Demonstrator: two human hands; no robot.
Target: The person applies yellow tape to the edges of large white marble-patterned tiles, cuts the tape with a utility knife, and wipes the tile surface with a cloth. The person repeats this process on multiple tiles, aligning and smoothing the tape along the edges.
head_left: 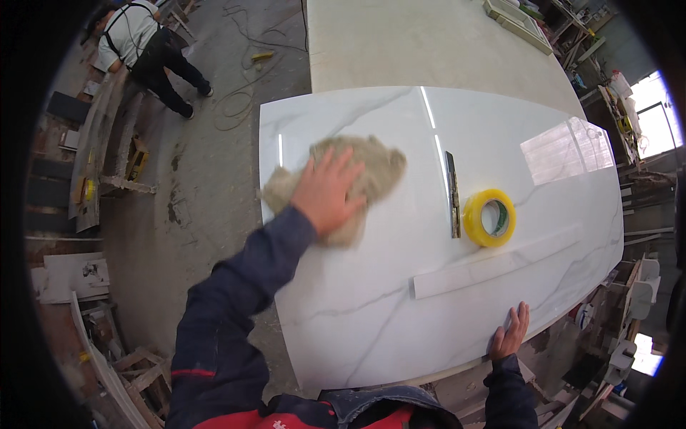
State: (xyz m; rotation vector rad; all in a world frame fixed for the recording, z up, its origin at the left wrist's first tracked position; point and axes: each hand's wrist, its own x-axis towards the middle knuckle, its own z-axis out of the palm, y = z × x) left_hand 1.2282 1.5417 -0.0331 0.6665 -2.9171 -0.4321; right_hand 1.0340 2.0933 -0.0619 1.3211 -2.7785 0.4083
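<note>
My left hand (329, 187) lies with spread fingers on a beige rag (375, 168), pressing it to a glossy white marble-look slab (371, 307) with grey veins. The rag is bunched and slightly blurred, near the slab's left edge. At the near right edge of the slab, my right hand (510, 331) rests with fingers stretched out, holding nothing. A roll of yellow tape (469, 218) lies right of the middle. Beside it is a slim dark tool (452, 196), whose kind I cannot make out. Nearer to me lies a narrow marble-look strip (493, 269).
Beyond the slab stretches a pale tabletop (429, 50) with a light-coloured tray (518, 25) at its far right. Another person (139, 53) bends over a bench at the far left. Cables (236, 107) lie on the floor. Cluttered racks (629, 286) line the right side.
</note>
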